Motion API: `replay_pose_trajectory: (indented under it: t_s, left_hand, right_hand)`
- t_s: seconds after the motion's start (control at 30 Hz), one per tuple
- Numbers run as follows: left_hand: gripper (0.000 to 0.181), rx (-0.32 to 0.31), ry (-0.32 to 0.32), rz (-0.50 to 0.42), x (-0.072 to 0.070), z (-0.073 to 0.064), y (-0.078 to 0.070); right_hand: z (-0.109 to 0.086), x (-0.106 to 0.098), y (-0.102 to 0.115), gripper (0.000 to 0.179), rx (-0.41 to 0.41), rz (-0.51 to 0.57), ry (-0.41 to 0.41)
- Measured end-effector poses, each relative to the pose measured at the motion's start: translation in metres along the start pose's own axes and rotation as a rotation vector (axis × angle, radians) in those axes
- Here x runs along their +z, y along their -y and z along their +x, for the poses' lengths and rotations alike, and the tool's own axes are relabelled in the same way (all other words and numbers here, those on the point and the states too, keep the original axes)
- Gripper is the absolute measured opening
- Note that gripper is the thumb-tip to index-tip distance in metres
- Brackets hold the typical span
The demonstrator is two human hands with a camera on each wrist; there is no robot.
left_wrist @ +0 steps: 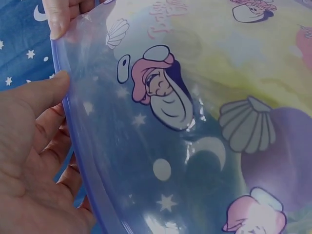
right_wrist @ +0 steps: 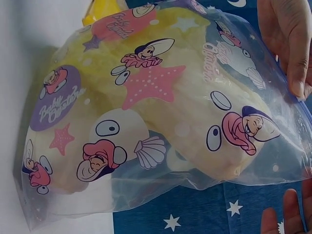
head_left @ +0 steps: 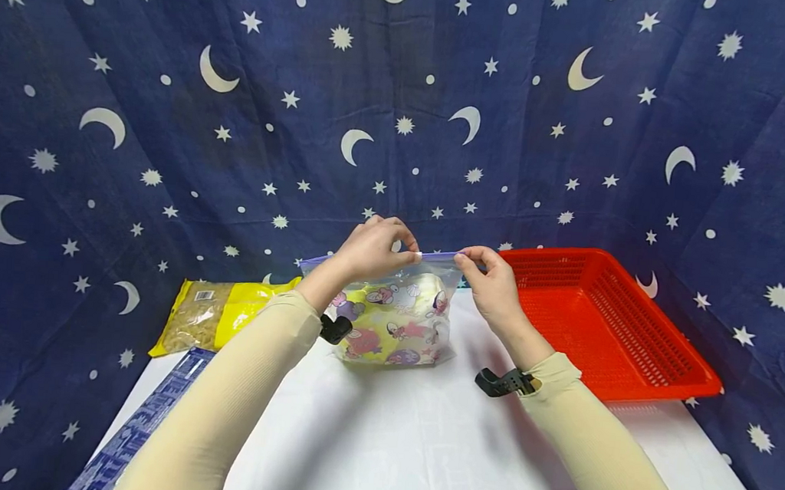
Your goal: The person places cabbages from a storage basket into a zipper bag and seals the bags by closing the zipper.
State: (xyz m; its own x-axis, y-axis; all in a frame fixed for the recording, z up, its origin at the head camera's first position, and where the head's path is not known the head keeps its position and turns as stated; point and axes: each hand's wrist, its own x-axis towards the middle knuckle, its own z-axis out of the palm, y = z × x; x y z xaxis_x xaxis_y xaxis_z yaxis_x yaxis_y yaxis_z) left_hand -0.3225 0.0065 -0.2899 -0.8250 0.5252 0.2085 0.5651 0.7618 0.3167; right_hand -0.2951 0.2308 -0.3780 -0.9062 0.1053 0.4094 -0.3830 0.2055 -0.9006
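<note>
A clear zip bag [head_left: 385, 337] printed with cartoon characters, shells and stars stands upright on the white table [head_left: 376, 451]. Something pale yellow fills its lower part, seen through the plastic in the right wrist view. My left hand [head_left: 374, 247] pinches the purple zip edge along the top, thumb and forefinger close to a small white spot on it. At the right end of that edge, my right hand [head_left: 493, 284] grips the zip between thumb and fingers. In the left wrist view the left thumb [left_wrist: 58, 85] lies against the purple zip strip [left_wrist: 73, 126].
To the right is a red plastic basket [head_left: 662, 335] with slotted walls. A yellow packet with a see-through window [head_left: 196, 318] lies at the back left, above a blue patterned strip [head_left: 150, 418]. Behind everything hangs a dark blue curtain [head_left: 414, 147] with moons and stars.
</note>
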Motion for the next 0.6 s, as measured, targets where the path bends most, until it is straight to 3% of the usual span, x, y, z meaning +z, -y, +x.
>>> replay_pose_trajectory:
  t_s: [0.6]
  left_hand:
    - [0.02,-0.017,0.003,-0.03,-0.005,-0.006,0.015]
  right_hand:
    - [-0.002,-0.003,0.002,0.029,0.019,-0.001,-0.011]
